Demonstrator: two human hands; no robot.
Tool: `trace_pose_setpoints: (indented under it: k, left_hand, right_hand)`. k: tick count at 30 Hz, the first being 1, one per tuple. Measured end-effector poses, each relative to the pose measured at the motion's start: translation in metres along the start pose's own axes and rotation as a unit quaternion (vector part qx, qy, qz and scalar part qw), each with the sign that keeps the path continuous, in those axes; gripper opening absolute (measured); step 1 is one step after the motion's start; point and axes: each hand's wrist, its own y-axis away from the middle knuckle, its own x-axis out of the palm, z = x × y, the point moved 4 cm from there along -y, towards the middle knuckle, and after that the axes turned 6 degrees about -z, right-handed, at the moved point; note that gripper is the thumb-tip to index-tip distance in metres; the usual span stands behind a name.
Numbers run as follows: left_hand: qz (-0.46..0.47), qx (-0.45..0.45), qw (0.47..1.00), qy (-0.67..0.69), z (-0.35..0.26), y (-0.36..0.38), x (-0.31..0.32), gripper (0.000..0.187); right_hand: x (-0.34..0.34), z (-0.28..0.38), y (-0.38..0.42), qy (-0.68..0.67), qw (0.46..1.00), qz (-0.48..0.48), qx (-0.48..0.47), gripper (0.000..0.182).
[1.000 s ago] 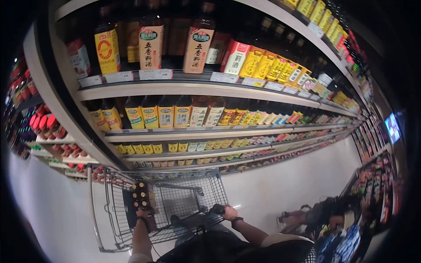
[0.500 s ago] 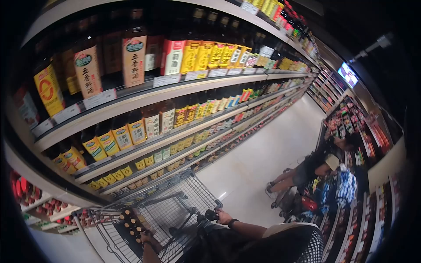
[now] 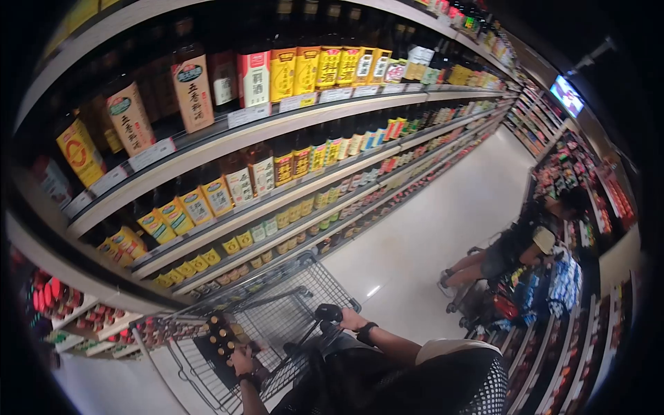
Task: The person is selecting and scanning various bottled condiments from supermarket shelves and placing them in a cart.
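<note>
Below me stands a wire shopping cart (image 3: pixel 277 330). Inside its left part is a tight pack of dark bottles (image 3: pixel 221 337) with gold caps, seen from above. My left hand (image 3: pixel 240 361), with a dark band at the wrist, has its fingers curled at the pack's near side; the fingertips are partly hidden. By the cart's right rim, my right hand (image 3: pixel 353 321) is closed around a black rounded object (image 3: pixel 328 312). I cannot make out its kind. A black band circles the right wrist too.
A long shelf (image 3: pixel 304 111) of cooking-wine bottles in yellow, pink and red labels runs along my left. On the right, a person (image 3: pixel 494 259) leans beside another cart and goods. Pale floor (image 3: pixel 415 235) lies between. A lit screen (image 3: pixel 567 95) hangs at the far end.
The cart, the bottle pack and both my hands now appear slightly higher and further right. The camera view has shifted a little, and the other person is bent lower.
</note>
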Motion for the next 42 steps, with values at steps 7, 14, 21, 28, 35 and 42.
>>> trace_pose_setpoints:
  k: [7, 14, 21, 28, 35, 42]
  left_hand:
    - [-0.162, 0.101, 0.976, 0.104, -0.186, 0.033, -0.117, 0.021]
    - [-0.219, 0.077, 0.934, 0.27, -0.287, 0.034, -0.187, 0.029]
    - [-0.25, 0.0, 0.894, 0.372, -0.302, 0.036, -0.207, 0.033]
    - [-0.244, -0.044, 0.839, 0.484, -0.3, 0.017, -0.208, 0.038]
    - [-0.151, 0.049, 0.791, 0.591, -0.303, 0.006, -0.163, 0.044]
    - [0.007, -0.059, 0.795, 0.603, -0.311, 0.041, -0.066, 0.057]
  right_hand:
    - [0.017, 0.109, -0.035, -0.313, 0.914, 0.252, -0.062, 0.019]
    - [-0.012, 0.208, -0.001, -0.274, 0.929, 0.21, -0.135, 0.039]
    - [-0.028, 0.238, 0.016, -0.257, 0.89, 0.098, -0.363, 0.059]
    - [-0.055, 0.243, 0.019, -0.19, 0.896, 0.074, -0.394, 0.055]
    - [-0.067, 0.234, 0.013, -0.374, 0.868, 0.04, -0.324, 0.053]
    - [-0.089, 0.253, 0.03, -0.336, 0.884, 0.026, -0.326, 0.05]
